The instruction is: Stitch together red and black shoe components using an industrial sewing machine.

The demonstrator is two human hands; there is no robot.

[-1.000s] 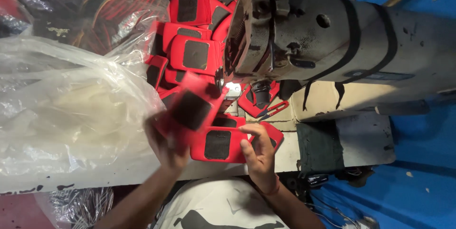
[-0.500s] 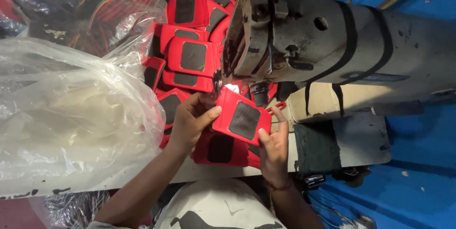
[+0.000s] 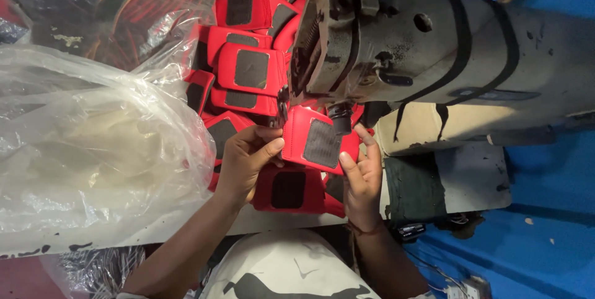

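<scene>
From the head view I see my left hand (image 3: 248, 159) pinching the near-left edge of a red padded piece with a dark grey patch (image 3: 317, 143), thumb on top and fingers curled under, while my right hand (image 3: 362, 178) grasps its right edge, fingertips raised against the side. The piece lies under the head of the industrial sewing machine (image 3: 396, 45), its far edge just beneath the presser foot (image 3: 341, 119); whether the foot is down on the fabric I cannot tell, since the machine's body hides the needle. Another red piece (image 3: 288, 189) lies beneath the one I hold, on the pale table edge (image 3: 279, 218), and a pile of finished-looking red pieces (image 3: 248, 70) is stacked beyond and to the left of the machine head. A large clear plastic bag (image 3: 93, 150) sits at the left, close to my left forearm. To do this step well, I judge that the piece should lie flat and square to the foot, with both hands keeping even tension so the patch does not shift or pucker. My right fingers are very near the foot, so I would keep them to the side, clear of the needle path. I would also watch that the lower piece is not drawn in with the one I am guiding, and that the bag stays off the work.
</scene>
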